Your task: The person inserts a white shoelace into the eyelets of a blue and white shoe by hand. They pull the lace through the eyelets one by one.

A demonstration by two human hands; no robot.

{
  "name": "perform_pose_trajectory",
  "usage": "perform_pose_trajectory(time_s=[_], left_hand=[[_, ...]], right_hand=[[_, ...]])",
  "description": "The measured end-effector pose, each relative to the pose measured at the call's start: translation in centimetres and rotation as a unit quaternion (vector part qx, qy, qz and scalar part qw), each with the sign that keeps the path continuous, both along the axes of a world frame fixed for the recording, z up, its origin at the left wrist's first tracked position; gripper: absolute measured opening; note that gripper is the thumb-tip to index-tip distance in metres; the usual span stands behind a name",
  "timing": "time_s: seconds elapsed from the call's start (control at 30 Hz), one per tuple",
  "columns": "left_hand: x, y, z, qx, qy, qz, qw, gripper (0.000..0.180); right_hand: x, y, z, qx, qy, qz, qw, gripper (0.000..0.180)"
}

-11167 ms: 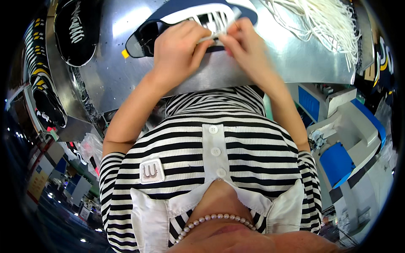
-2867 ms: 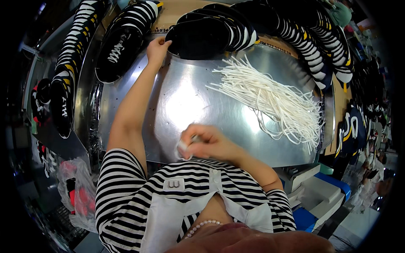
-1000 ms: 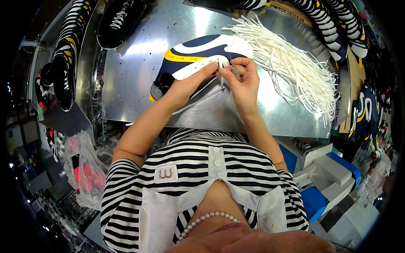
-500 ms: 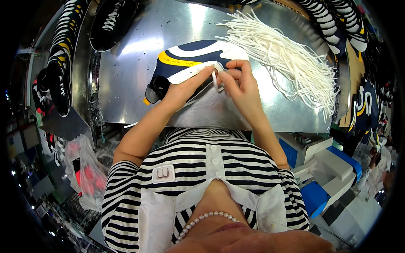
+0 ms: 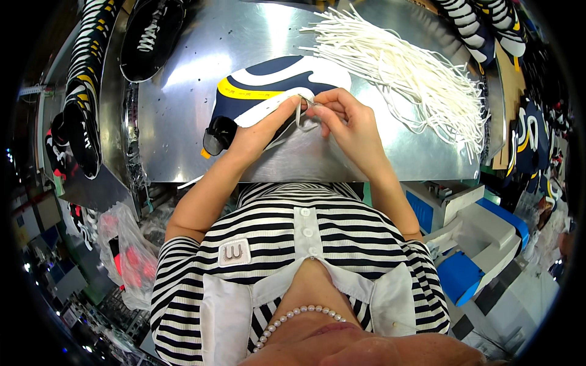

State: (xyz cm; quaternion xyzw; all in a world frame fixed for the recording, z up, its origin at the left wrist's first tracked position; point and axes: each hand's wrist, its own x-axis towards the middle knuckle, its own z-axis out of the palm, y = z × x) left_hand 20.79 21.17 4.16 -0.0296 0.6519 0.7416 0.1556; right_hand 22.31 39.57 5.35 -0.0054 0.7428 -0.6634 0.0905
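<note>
Closest in, the left hand (image 5: 262, 131) lies on the shoe upper (image 5: 278, 91), fingers curled and pressing its near edge onto the desk (image 5: 183, 110). Just beside it, the right hand (image 5: 351, 125) has its thumb and forefinger pressed together on the tip of a white lace (image 5: 303, 113), which loops between the two hands right at the upper's edge. The upper itself is navy and white with a yellow band, lying flat and reaching away from the left hand.

To thread well, I judge the left hand should keep the edge pinned flat so the eyelet stays open, while the right grips the lace close to its tip, so it goes in straight rather than buckling.

Beyond the right hand, well apart, a loose heap of white laces (image 5: 415, 73) fans across the desk. Farther off past the left hand, a black shoe (image 5: 149, 36) lies at the desk's far corner, and more striped shoes (image 5: 82, 104) line its side. No real containers show near the hands; only a clear plastic bag (image 5: 131, 256) hangs below the desk, holding something red I cannot identify.
</note>
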Motion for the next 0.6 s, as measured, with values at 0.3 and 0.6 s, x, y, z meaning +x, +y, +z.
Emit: perform_pose_trajectory(time_s=[0.3, 0.6], left_hand=[[1.3, -0.3, -0.9, -0.111, 0.067, -0.014, 0.992, 0.025], [1.4, -1.6, -0.7, -0.116, -0.041, -0.064, 0.990, 0.028]], right_hand=[[0.3, -0.5, 0.4, 0.102, 0.031, -0.011, 0.994, 0.020], [-1.4, -0.5, 1.3, 0.328, 0.115, 0.121, 0.930, 0.019]])
